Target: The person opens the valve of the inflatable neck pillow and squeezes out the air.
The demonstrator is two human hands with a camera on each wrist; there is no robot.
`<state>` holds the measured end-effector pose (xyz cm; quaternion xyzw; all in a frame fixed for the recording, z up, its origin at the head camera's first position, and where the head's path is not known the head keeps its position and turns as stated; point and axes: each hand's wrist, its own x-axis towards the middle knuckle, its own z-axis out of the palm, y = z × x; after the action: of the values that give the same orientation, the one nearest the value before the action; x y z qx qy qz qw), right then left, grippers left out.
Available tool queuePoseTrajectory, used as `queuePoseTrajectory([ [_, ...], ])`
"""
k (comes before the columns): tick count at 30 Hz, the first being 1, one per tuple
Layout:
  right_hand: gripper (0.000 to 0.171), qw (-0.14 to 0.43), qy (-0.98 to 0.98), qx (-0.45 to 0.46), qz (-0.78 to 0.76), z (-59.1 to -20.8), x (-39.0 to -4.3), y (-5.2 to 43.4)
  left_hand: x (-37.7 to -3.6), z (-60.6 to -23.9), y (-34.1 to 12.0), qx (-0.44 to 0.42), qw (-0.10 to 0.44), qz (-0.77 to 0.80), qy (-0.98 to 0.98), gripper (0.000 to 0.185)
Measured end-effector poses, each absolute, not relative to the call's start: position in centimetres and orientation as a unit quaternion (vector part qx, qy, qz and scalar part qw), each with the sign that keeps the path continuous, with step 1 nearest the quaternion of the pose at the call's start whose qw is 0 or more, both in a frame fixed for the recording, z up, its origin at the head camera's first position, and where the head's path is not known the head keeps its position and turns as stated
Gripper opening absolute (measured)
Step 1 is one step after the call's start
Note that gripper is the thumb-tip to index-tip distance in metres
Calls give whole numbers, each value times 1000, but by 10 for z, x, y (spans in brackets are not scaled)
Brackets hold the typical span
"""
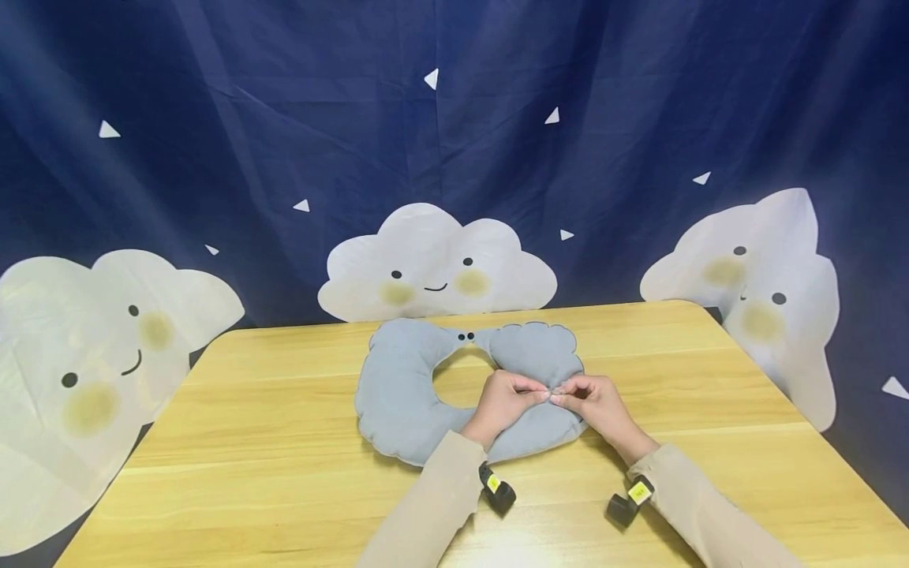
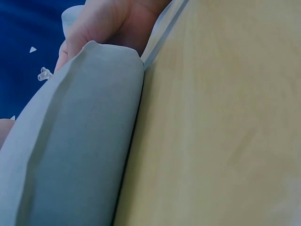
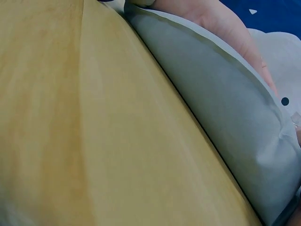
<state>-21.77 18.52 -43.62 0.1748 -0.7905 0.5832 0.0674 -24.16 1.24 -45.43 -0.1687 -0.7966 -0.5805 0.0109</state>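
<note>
Grey neck pillow [image 1: 405, 386], ring-shaped with two small black dots at the top, lies flat on the wooden bench [image 1: 270, 442], centre of the head frame. Left hand [image 1: 503, 401] and right hand [image 1: 595, 401] meet over its lower right lobe, fingertips curled and pinching a small clear valve [image 2: 44, 74] between them. Blue cloud-print backdrop [image 1: 284, 118] fills the upper frame.

The pillow [image 1: 405, 386] lies on the desk [image 1: 270, 442], toward its far edge and near the middle. Both hands meet on the pillow's right lobe, left hand [image 1: 501, 401] left of right hand [image 1: 595, 402]. A curtain [image 1: 284, 118] hangs behind the desk.
</note>
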Motion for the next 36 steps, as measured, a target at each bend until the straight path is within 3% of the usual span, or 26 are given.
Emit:
queuePoseTrajectory([
  [12,8,58,-784,175,593,-464,-234,194,-242,-456,13,-160,5,-585,-795,8],
  [23,7,68,-794,181,577,-437,-217,184,-242,-456,12,-154,-1,-588,-794,8],
  [36,24,66,-784,177,591,-439,-219,184,-241,-455,12,-154,-4,-585,-796,8],
])
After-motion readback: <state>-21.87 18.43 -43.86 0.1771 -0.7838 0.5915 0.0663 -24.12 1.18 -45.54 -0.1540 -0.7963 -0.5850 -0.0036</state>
